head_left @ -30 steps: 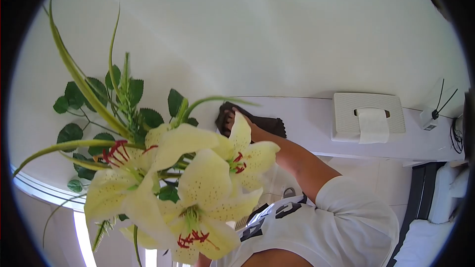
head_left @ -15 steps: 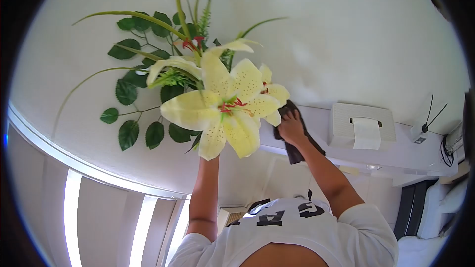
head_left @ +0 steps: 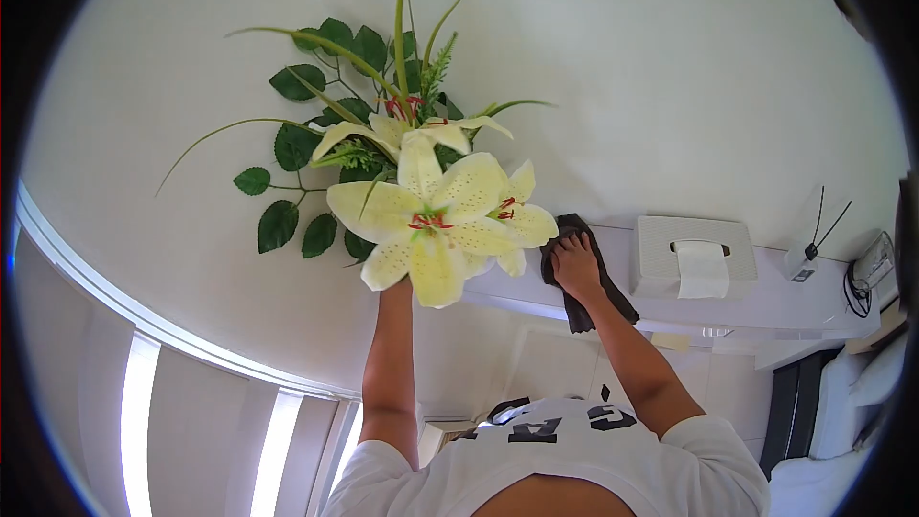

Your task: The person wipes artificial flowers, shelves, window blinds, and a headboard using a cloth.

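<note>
An arrangement of pale yellow lilies with green leaves and long thin blades fills the upper middle, in front of the white wall. My left forearm reaches up behind the lowest petals; the blooms hide my left hand, so its fingers and whatever they hold do not show. On the white shelf, my right hand presses down on a dark cloth, fingers bent over it. The cloth lies just right of the smaller lily, with one end hanging over the shelf's front edge.
Along the white shelf stand a white textured tissue box, a reed diffuser and a small device with a black cable. A bed is at lower right. Bright window blinds fill the lower left.
The lily arrangement has shifted right and turned slightly against the wall. My right hand and the cloth sit a little lower and further right in view; the view itself has tilted slightly.
</note>
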Demonstrator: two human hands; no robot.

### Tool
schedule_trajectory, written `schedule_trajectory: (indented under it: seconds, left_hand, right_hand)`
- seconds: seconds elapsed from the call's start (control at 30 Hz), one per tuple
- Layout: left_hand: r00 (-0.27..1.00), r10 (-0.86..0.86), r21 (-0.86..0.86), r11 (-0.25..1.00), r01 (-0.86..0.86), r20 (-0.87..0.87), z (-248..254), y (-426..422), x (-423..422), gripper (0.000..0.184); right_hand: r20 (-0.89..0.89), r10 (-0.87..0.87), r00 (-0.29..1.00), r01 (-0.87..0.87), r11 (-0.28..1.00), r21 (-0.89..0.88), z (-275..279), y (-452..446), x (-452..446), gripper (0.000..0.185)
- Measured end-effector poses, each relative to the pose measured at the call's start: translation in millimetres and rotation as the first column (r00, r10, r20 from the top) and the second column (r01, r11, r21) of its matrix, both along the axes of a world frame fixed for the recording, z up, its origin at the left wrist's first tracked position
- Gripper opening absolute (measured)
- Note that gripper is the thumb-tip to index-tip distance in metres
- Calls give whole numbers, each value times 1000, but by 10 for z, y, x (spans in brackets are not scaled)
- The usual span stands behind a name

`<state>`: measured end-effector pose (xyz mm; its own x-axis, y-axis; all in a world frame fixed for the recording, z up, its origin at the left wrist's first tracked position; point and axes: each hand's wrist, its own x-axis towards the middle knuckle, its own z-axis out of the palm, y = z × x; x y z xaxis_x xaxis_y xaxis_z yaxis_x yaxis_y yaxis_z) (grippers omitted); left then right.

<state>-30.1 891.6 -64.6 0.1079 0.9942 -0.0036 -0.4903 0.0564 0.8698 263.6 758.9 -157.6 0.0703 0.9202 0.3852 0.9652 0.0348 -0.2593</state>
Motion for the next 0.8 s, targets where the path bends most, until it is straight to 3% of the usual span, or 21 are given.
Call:
schedule_trajectory:
  seconds: [0.13, 0.23, 0.33, 0.4, 0.6, 0.7, 0.77, 0.8]
  left_hand:
    - [1000, -9, 7, 1000, 9, -20, 139, 87, -65, 47]
    - [999, -8, 13, 1000, 8, -34, 164, 88, -105, 47]
    - [999, -2, -4, 1000, 1, -45, 80, 43, -186, 47]
    - [999, -3, -6, 1000, 3, -48, 33, 52, -227, 47]
    - [996, 14, 10, 1000, -14, -84, -111, 50, -243, 48]
    - [990, 47, 14, 999, -46, -135, -269, 7, -247, 48]
    - [978, 70, 22, 998, -67, -195, -377, -27, -238, 48]
    - [968, 84, 27, 996, -80, -235, -444, -58, -228, 48]
  right_hand:
    - [-18, 21, 1000, -20, 996, 84, -23, -23, -27, 26]
    - [51, 61, 997, -64, 996, 65, 36, -132, -53, 25]
    - [102, 135, 986, -150, 976, 157, 39, -222, -104, 24]
    - [5, 225, 974, -225, 971, 78, 58, -268, -159, 23]
    - [-62, 302, 951, -285, 939, 193, -26, -378, -314, 12]
    - [-226, 323, 919, -266, 931, 250, 29, -476, -322, 14]
    - [-591, 171, 788, -58, 977, 205, -42, -433, -275, 16]
    - [-897, 195, 397, 83, 966, 247, -61, -330, -253, 21]
